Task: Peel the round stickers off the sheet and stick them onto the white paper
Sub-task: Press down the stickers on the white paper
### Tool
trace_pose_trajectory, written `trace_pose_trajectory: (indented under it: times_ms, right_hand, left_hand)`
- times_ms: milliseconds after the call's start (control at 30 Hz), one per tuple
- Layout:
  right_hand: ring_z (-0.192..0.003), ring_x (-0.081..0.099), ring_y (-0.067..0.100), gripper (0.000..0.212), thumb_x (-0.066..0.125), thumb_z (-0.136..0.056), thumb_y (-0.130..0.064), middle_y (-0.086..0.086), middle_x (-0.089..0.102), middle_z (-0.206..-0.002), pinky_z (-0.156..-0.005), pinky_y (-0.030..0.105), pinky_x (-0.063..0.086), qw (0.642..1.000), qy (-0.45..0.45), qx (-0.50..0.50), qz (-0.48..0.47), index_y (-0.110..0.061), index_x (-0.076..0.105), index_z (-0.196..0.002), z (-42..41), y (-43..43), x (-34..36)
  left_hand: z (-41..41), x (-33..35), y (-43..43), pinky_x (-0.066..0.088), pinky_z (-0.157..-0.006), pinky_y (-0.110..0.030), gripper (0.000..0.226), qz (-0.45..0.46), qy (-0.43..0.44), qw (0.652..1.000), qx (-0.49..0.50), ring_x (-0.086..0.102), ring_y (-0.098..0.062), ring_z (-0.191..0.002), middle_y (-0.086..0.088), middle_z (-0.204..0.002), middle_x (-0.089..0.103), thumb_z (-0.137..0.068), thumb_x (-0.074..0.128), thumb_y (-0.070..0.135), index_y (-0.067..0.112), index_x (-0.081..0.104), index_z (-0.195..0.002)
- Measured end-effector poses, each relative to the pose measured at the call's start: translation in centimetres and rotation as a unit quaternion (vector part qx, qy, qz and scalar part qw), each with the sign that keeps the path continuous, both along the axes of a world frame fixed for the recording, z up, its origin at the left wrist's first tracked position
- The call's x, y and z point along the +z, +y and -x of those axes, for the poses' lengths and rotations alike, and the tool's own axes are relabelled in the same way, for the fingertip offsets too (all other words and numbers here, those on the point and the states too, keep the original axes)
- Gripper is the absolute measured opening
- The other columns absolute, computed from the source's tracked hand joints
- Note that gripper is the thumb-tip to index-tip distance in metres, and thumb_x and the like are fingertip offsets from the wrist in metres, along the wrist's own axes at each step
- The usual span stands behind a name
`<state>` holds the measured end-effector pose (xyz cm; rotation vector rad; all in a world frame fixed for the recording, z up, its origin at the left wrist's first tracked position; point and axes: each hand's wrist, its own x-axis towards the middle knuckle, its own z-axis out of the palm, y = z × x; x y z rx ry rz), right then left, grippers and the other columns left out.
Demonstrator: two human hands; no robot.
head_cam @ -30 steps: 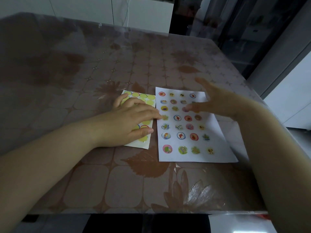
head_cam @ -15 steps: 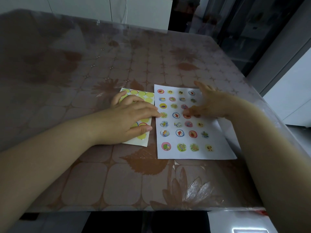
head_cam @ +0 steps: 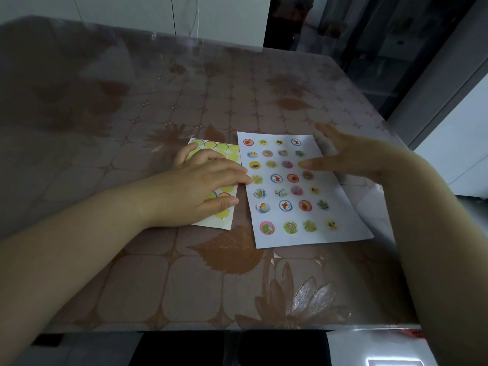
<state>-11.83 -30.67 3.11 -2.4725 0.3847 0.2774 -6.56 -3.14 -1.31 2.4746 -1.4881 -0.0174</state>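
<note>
The white paper (head_cam: 348,217) is lying slightly askew on the right half of a table (head_cam: 184,286) whose clear cover is showing a brown leaf-and-flower pattern underneath. The paper is carrying round stickers (head_cam: 276,178) in rows of about four, running from its far edge almost to its near edge. Among them are red-ringed, blue-ringed, pink and green ones with small cartoon pictures too fine to read. Just beside the paper on its left, and nearly touching its edge, the sticker sheet (head_cam: 224,216) is lying flat. Its visible parts are showing yellow-green circles, a few with red or blue rims. The left hand (head_cam: 200,186) is resting palm down on this sheet and covering most of it. Its fingers are lying long and only slightly bent, pinching nothing. The thumb is lying along the sheet's right edge, and the forefinger is crossing onto the left margin of the white paper, right next to a green sticker in the fourth row. The right hand (head_cam: 348,157) is coming in from the right over the far right part of the paper. It is spread, with the thumb pointing away toward the far corner and the fingers straight and gripping nothing. The forefinger tip is sitting at the right end of the third row. The hand is motion-blurred, so I cannot tell whether the tip is touching the paper or hanging just above it. White cabinet fronts (head_cam: 224,19) are standing beyond the far edge of the table.
</note>
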Motion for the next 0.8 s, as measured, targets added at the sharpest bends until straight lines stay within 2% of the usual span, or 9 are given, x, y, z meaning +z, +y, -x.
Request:
trace_pose_trajectory:
  times_ms: [133, 233, 300, 400, 533, 600, 700, 800]
  right_hand:
    - [-0.138, 0.025, 0.025, 0.093, 0.069, -0.075, -0.044, -0.001, 0.020, -0.154, -0.109, 0.041, 0.024, 0.999, -0.003, -0.013, 0.037, -0.028, 0.013, -0.146, -0.1, -0.3, -0.1]
    - [-0.133, 0.033, 0.028, 0.100, 0.072, -0.066, -0.054, 0.001, 0.028, -0.150, -0.110, 0.047, 0.028, 0.996, 0.027, -0.016, 0.079, -0.029, 0.015, -0.144, -0.4, -0.2, -0.7]
    - [-0.130, 0.036, 0.029, 0.102, 0.074, -0.063, -0.054, 0.002, 0.030, -0.149, -0.108, 0.049, 0.030, 0.996, 0.026, -0.022, 0.084, -0.030, 0.015, -0.144, -0.5, -0.1, -0.9]
    - [-0.134, 0.031, 0.028, 0.106, 0.076, -0.064, -0.048, 0.001, 0.022, -0.152, -0.110, 0.047, 0.028, 0.997, 0.004, -0.014, 0.079, -0.028, 0.012, -0.146, -0.6, 0.0, -0.7]
    - [-0.138, 0.025, 0.026, 0.096, 0.069, -0.074, -0.046, 0.001, 0.019, -0.154, -0.110, 0.042, 0.024, 0.999, -0.025, -0.002, 0.024, -0.030, 0.009, -0.147, -0.3, 0.9, -0.1]
    - [-0.137, 0.027, 0.025, 0.097, 0.068, -0.070, -0.053, 0.000, 0.024, -0.152, -0.110, 0.042, 0.027, 0.999, -0.036, 0.025, 0.028, -0.032, 0.012, -0.146, -0.3, 2.3, 0.0]
    - [-0.127, 0.035, 0.018, 0.094, 0.069, -0.067, -0.054, -0.005, 0.034, -0.138, -0.101, 0.036, 0.034, 0.992, -0.046, 0.098, 0.065, -0.030, 0.020, -0.142, -0.2, 5.3, -0.5]
    - [-0.135, 0.026, 0.022, 0.105, 0.070, -0.063, -0.060, -0.005, 0.022, -0.150, -0.109, 0.043, 0.028, 0.985, -0.051, 0.134, 0.100, -0.029, 0.012, -0.145, -0.6, 6.8, -1.6]
  left_hand:
    - [-0.1, -0.2, 0.1, -0.013, -0.107, -0.029, 0.057, 0.005, -0.008, 1.000, -0.003, 0.015, 0.000, -0.128, 0.031, -0.136, 0.032, -0.077, 0.017, 0.063, 0.046, 0.035, -0.129]
    - [-0.1, -0.3, 0.0, -0.012, -0.108, -0.030, 0.057, 0.007, -0.009, 1.000, -0.004, 0.015, 0.000, -0.128, 0.030, -0.136, 0.032, -0.078, 0.017, 0.062, 0.045, 0.036, -0.129]
    - [-0.1, -0.3, 0.0, -0.011, -0.108, -0.031, 0.056, 0.008, -0.010, 1.000, -0.006, 0.015, 0.000, -0.128, 0.030, -0.136, 0.033, -0.078, 0.018, 0.062, 0.045, 0.037, -0.129]
    - [-0.1, -0.2, 0.1, -0.012, -0.107, -0.028, 0.057, 0.009, -0.015, 1.000, -0.004, 0.013, 0.000, -0.129, 0.029, -0.137, 0.033, -0.078, 0.017, 0.062, 0.044, 0.038, -0.129]
    - [0.0, -0.1, 0.1, -0.016, -0.105, -0.025, 0.059, 0.005, -0.018, 1.000, 0.000, 0.008, 0.001, -0.131, 0.030, -0.138, 0.032, -0.077, 0.015, 0.062, 0.044, 0.036, -0.130]
    - [0.0, 0.0, 0.0, -0.016, -0.105, -0.026, 0.061, -0.001, -0.019, 1.000, 0.001, 0.006, 0.001, -0.132, 0.030, -0.139, 0.030, -0.077, 0.014, 0.063, 0.044, 0.035, -0.130]
    - [-0.1, 0.0, 0.1, -0.015, -0.107, -0.030, 0.063, -0.005, -0.014, 1.000, 0.003, 0.006, -0.001, -0.134, 0.028, -0.141, 0.029, -0.076, 0.012, 0.063, 0.042, 0.034, -0.131]
    - [-0.1, 0.0, 0.1, -0.014, -0.108, -0.031, 0.063, -0.004, -0.026, 1.000, 0.001, 0.008, -0.003, -0.135, 0.026, -0.141, 0.031, -0.077, 0.013, 0.062, 0.040, 0.036, -0.132]
